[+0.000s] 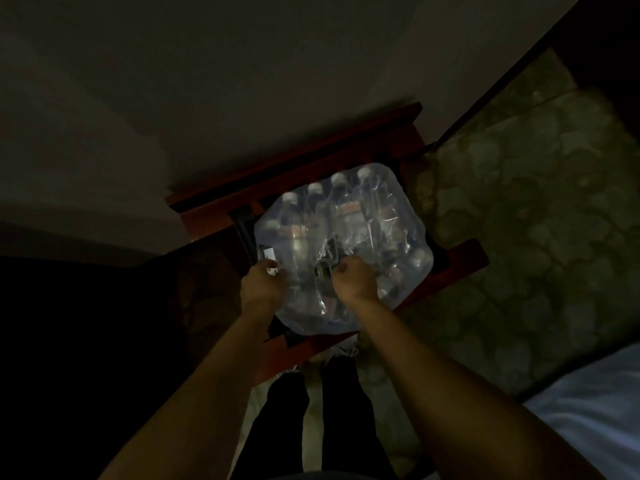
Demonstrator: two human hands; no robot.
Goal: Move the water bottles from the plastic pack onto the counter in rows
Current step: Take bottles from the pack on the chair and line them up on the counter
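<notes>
I see the plastic pack (346, 251) clear, sheened pale blue-grey; bottle caps (337, 178) at 12 o'clock white. Wooden stand (304, 168) beneath: dark red-brown. Surface (536, 220) at 3 o'clock: mottled olive-green. Trousers (287, 410) at 6 o'clock: black.

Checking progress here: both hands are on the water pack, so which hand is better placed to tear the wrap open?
Probably the right hand: it grips the crumpled middle of the plastic wrap.
</notes>
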